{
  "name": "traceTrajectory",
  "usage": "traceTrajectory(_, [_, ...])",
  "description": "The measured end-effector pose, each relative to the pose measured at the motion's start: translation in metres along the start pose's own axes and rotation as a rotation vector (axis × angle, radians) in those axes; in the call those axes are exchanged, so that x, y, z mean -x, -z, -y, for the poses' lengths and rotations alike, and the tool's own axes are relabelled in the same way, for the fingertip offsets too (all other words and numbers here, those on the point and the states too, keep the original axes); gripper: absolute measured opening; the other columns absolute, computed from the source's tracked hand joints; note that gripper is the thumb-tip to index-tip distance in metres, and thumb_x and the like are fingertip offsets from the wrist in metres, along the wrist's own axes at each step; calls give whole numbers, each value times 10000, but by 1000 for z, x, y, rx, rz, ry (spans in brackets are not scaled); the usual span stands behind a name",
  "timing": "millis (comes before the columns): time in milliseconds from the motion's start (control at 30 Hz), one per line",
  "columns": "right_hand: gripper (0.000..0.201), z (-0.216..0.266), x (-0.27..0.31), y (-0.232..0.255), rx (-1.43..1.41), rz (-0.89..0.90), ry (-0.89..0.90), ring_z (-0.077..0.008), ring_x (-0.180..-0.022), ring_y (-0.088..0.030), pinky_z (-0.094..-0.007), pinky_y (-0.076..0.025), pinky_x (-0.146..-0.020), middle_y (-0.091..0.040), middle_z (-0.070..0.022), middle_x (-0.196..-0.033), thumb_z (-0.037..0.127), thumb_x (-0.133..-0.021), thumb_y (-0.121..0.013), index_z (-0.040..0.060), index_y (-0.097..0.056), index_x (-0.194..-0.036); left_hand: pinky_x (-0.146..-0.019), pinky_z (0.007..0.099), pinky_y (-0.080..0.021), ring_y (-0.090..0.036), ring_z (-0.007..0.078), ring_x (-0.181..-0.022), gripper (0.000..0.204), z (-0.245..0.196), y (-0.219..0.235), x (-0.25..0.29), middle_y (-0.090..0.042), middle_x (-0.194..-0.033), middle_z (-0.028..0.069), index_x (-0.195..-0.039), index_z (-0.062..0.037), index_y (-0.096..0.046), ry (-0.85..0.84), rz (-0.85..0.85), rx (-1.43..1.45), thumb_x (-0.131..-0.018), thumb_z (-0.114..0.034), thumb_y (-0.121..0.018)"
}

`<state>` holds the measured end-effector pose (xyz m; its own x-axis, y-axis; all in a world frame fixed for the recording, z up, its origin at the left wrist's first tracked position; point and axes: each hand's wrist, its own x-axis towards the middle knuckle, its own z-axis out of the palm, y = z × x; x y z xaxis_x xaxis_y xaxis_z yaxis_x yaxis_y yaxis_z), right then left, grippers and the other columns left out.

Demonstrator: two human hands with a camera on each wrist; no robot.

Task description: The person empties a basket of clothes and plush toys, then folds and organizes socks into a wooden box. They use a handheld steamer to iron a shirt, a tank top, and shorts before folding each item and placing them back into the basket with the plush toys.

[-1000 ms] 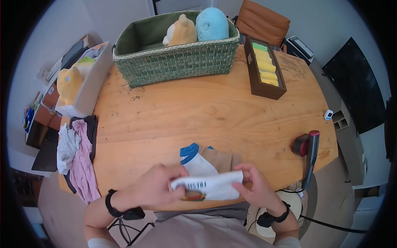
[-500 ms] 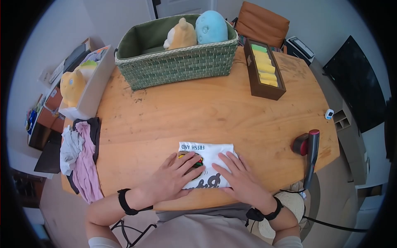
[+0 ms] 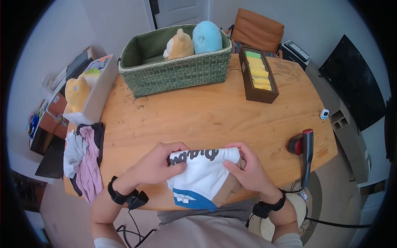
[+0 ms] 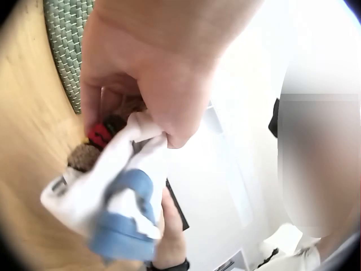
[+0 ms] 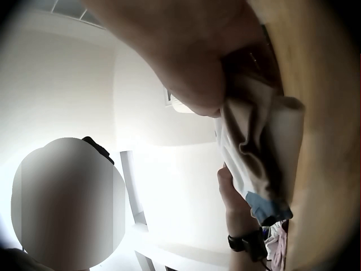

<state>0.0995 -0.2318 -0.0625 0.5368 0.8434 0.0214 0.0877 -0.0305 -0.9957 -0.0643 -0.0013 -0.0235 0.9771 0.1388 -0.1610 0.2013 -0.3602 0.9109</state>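
A folded T-shirt (image 3: pixel 202 169), white with tan sleeves, a blue collar and dark lettering, is held between both hands near the front table edge in the head view. My left hand (image 3: pixel 161 163) pinches its left side, thumb on the near face and fingers behind. On the opposite side my right hand (image 3: pixel 248 167) grips the cloth the same way. The blue collar (image 4: pixel 127 226) hangs toward the body, seen also in the left wrist view, where part of a red and brown print shows. Tan cloth (image 5: pixel 259 130) drapes below the right hand in the right wrist view.
On the wooden table (image 3: pixel 186 115), a green woven basket (image 3: pixel 178 76) with plush toys stands at the back. A brown box (image 3: pixel 264 93) of yellow cloths is beside it. Crumpled clothes (image 3: pixel 89 161) and a white bin (image 3: pixel 101 89) lie left; a dark handheld device (image 3: pixel 307 157) stands right.
The shirt lay flat under both spread hands half a second ago, burger print up. Now both hands pinch its sides and hold it turned, with the blue collar toward the body.
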Motion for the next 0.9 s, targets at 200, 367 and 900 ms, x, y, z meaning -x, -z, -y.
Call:
traceTrajectory(200, [374, -28, -15, 3, 523, 153, 146, -205, -983, -633, -352, -496, -852, -646, -74, -1041, 7, -803, -735, 42, -588, -1145, -716, 303, -549, -665, 164, -842, 341, 35, -11, -3, -679, -968, 41, -1148, -61, -623, -191, 0, -394, -817, -72, -703])
traceTrajectory(367, [341, -35, 14, -8, 1083, 351, 540, -329, -1176, -525, -464, -413, -979, -550, -92, -1199, 54, -713, -724, 101, -612, -1032, -994, 383, -505, -545, 253, -1240, 373, 36, -29, 23, -546, -1355, 46, -1150, -172, -590, -532, 88, -1101, -807, -189, -734])
traceTrajectory(900, [415, -8, 1, -24, 799, 293, 474, -356, -1099, -592, -409, -513, -908, -588, -148, -1203, 81, -801, -782, 53, -525, -1126, -676, 459, -572, -718, 355, -784, 606, 24, -58, 6, -711, -872, 152, -1363, -31, -444, -141, 110, -754, -897, -314, -709])
